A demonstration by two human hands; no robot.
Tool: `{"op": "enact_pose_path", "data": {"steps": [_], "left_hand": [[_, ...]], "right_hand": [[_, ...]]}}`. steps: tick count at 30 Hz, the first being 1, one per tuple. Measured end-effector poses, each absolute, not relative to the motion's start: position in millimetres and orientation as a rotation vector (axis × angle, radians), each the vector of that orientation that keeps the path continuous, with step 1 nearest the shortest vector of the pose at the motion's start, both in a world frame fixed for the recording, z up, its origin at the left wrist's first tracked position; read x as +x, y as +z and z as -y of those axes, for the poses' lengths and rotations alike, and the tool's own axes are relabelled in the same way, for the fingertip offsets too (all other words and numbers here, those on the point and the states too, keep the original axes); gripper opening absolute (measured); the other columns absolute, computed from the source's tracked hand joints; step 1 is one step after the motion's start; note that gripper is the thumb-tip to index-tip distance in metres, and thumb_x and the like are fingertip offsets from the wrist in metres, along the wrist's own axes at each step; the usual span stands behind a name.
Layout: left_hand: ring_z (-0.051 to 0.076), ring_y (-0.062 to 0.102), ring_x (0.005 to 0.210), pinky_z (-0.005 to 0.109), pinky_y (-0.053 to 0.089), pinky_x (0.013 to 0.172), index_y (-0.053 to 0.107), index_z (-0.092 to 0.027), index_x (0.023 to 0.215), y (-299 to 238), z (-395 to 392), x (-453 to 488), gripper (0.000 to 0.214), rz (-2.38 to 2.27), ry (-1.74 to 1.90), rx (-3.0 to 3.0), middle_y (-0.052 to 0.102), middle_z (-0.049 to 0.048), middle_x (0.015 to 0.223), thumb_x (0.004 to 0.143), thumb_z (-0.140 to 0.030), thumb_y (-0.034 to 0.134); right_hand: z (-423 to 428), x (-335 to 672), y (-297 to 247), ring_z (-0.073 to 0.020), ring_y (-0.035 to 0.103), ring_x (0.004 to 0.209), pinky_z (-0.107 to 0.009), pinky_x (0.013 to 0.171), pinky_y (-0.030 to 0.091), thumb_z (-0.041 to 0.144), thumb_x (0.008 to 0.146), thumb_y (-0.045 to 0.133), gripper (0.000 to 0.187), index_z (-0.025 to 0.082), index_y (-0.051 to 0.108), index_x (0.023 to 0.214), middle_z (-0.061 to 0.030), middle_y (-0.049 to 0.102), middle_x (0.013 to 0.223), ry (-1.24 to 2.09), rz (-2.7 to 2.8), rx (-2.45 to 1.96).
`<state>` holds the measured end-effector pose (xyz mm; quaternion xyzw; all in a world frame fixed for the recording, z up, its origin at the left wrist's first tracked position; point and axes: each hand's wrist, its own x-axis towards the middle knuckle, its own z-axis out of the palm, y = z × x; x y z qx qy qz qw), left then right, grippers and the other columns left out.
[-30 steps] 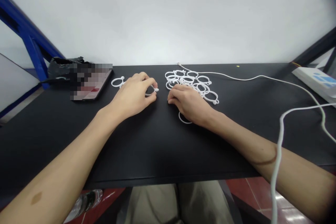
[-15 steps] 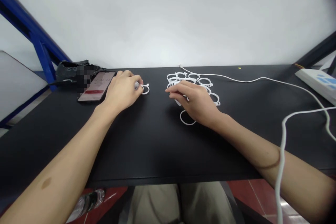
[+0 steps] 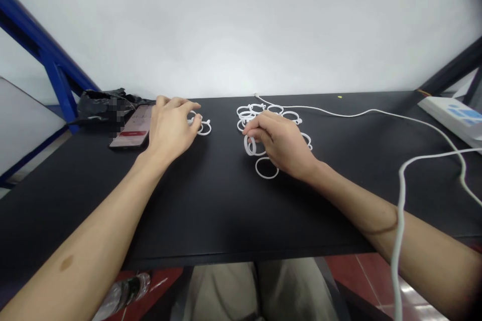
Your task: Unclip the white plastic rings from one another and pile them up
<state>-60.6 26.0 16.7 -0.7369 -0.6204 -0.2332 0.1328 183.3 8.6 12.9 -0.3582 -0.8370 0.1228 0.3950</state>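
Observation:
A heap of several white plastic rings (image 3: 259, 110) lies on the black table (image 3: 211, 200) near its far edge. My right hand (image 3: 283, 143) rests over the heap's near side, fingers curled around one white ring (image 3: 250, 146) held upright at the fingertips. Another loose ring (image 3: 267, 168) lies flat just under that hand. My left hand (image 3: 169, 128) lies palm down with fingers stretched out, its fingertips touching a small group of rings (image 3: 201, 126) set apart on the left.
A phone (image 3: 131, 128) lies left of my left hand, with a black crumpled bag (image 3: 98, 103) behind it. A white cable (image 3: 376, 113) runs across the right side to a white power strip (image 3: 452, 113). A blue frame (image 3: 48, 67) stands at the left.
My left hand carried a ring leftward, set it down by the small group and opened its fingers. My right hand picked one ring from the heap and raised it upright.

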Motion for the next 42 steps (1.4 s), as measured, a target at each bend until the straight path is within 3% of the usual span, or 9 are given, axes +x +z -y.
{"op": "enact_pose_path", "data": {"steps": [7,11,14,16,20,26,29,34,42], "left_hand": [[0.024,0.057,0.107,0.041,0.045,0.095,0.06,-0.021,0.123,23.1,5.8,-12.5,0.043,1.469,-0.91,-2.599,0.068,0.0055,0.117,0.091,-0.049,0.054],[0.022,0.059,0.093,0.038,0.048,0.087,0.061,-0.02,0.118,19.1,14.1,2.8,0.038,1.516,-0.914,-2.664,0.069,0.0035,0.1,0.091,-0.046,0.055],[0.021,0.058,0.092,0.035,0.049,0.082,0.061,-0.022,0.114,17.5,6.8,-4.4,0.034,1.608,-0.939,-2.625,0.068,0.0023,0.099,0.089,-0.045,0.059],[0.024,0.056,0.098,0.036,0.049,0.085,0.061,-0.02,0.115,16.4,-2.1,-15.7,0.036,1.679,-0.905,-2.485,0.067,0.0047,0.103,0.088,-0.044,0.059],[0.033,0.051,0.114,0.045,0.043,0.098,0.059,-0.016,0.124,11.3,-19.2,-41.0,0.042,1.868,-0.685,-2.173,0.063,0.0118,0.116,0.089,-0.038,0.053],[0.038,0.046,0.117,0.051,0.041,0.096,0.052,-0.013,0.135,8.9,-21.0,-47.1,0.051,1.887,-0.67,-2.122,0.058,0.0171,0.128,0.09,-0.036,0.047],[0.034,0.048,0.117,0.048,0.041,0.097,0.058,-0.018,0.127,13.8,-13.3,-35.9,0.041,1.769,-0.797,-2.209,0.061,0.0125,0.125,0.091,-0.035,0.047],[0.024,0.058,0.096,0.04,0.043,0.089,0.067,-0.024,0.101,21.3,0.9,-17.8,0.025,1.571,-0.812,-2.59,0.072,0.0022,0.097,0.093,-0.04,0.051],[0.019,0.061,0.083,0.034,0.046,0.081,0.068,-0.022,0.097,18.8,4.3,-13.0,0.019,1.442,-0.837,-2.729,0.071,0.001,0.084,0.093,-0.031,0.052]], "right_hand": [[-4.3,179.3,15.4,-0.0121,0.063,0.076,-0.027,0.071,0.047,0.016,0.089,0.059,0.011,0.02,0.068,0.086,0.0011,0.07,0.084,0.43,1.874,-0.937],[-3.7,179.0,13.4,-0.0125,0.063,0.077,-0.028,0.071,0.049,0.025,0.092,0.058,0.01,0.021,0.068,0.091,-0.0001,0.071,0.092,0.459,1.852,-0.945],[-5.8,180.6,11.0,-0.0139,0.063,0.078,-0.03,0.073,0.048,0.028,0.092,0.058,0.016,0.019,0.065,0.105,-0.0028,0.07,0.095,0.431,1.903,-0.991],[-7.3,183.1,9.2,-0.0171,0.061,0.082,-0.033,0.077,0.047,0.029,0.091,0.06,0.024,0.018,0.063,0.112,-0.0049,0.068,0.095,0.294,2.002,-1.068],[-8.5,189.3,4.5,-0.0244,0.053,0.088,-0.039,0.082,0.041,0.035,0.089,0.062,0.022,0.016,0.068,0.099,-0.009,0.067,0.09,-0.033,2.261,-1.244],[-12.3,192.8,-1.8,-0.0211,0.05,0.079,-0.038,0.08,0.039,0.02,0.088,0.058,0.015,0.015,0.069,0.096,-0.0096,0.068,0.088,0.024,2.399,-1.213],[-13.6,192.0,-1.3,-0.0202,0.051,0.078,-0.038,0.082,0.04,0.015,0.089,0.053,0.018,0.014,0.069,0.097,-0.0082,0.068,0.086,0.045,2.358,-1.181],[-8.9,188.0,3.3,-0.0204,0.058,0.084,-0.033,0.078,0.044,0.017,0.089,0.054,0.019,0.014,0.067,0.102,-0.0073,0.067,0.088,0.053,2.153,-1.116],[0.9,183.2,9.8,-0.0123,0.055,0.065,-0.028,0.065,0.044,0.021,0.087,0.059,0.016,0.015,0.062,0.102,-0.0021,0.065,0.082,0.278,2.081,-1.089]]}}
